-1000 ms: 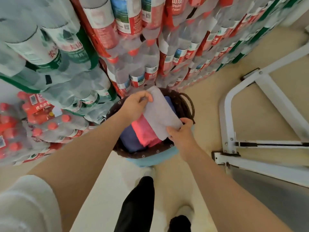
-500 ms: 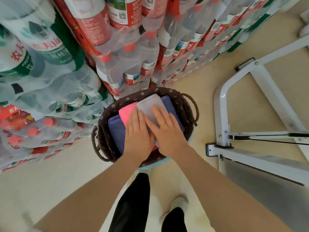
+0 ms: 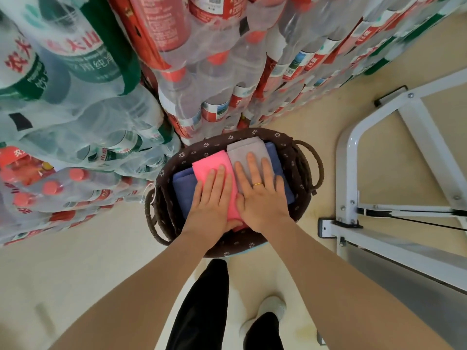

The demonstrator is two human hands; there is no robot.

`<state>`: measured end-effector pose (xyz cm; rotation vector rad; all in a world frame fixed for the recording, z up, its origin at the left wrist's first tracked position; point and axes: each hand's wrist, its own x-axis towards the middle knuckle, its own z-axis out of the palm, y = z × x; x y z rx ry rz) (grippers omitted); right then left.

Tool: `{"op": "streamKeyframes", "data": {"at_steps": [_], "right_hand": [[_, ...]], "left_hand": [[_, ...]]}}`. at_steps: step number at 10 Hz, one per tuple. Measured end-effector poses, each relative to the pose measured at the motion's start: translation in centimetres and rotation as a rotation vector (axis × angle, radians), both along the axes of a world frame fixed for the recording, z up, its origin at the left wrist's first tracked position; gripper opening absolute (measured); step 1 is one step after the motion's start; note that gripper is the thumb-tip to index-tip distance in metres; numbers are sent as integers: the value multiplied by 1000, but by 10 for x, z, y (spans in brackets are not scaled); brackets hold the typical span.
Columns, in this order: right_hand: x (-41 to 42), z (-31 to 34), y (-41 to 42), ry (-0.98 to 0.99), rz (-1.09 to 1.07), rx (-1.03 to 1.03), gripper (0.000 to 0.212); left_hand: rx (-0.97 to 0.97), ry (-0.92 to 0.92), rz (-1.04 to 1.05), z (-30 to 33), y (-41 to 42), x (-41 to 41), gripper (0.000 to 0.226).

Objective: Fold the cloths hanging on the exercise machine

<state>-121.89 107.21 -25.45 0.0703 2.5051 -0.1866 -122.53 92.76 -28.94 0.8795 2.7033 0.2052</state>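
Note:
A dark brown woven basket (image 3: 222,139) with rope handles stands on the floor below me. Inside lie three folded cloths: a blue one (image 3: 183,185) at the bottom, a pink one (image 3: 208,164) on it, and a grey one (image 3: 246,150) to the right. My left hand (image 3: 212,200) lies flat, fingers spread, on the pink cloth. My right hand (image 3: 262,190), with a gold ring, presses flat on the grey cloth. Neither hand grips anything. The white frame of the exercise machine (image 3: 353,157) stands to the right.
Shrink-wrapped packs of water bottles (image 3: 106,79) are stacked high on the left and behind the basket. The machine's base bar (image 3: 394,246) runs across the floor at the right. My legs and white shoes (image 3: 271,308) are on the beige floor below the basket.
One second ago both hands held the grey cloth by its edges above the basket. They laid it down beside the pink cloth and now press flat on the cloths.

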Motion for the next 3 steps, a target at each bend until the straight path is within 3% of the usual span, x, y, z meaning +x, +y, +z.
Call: {"op": "streamKeyframes", "data": {"at_steps": [3], "right_hand": [[-3,44,13,-54,91,-53,63]], "left_hand": [[9,-116,51,32,-2,-4,98]]}}
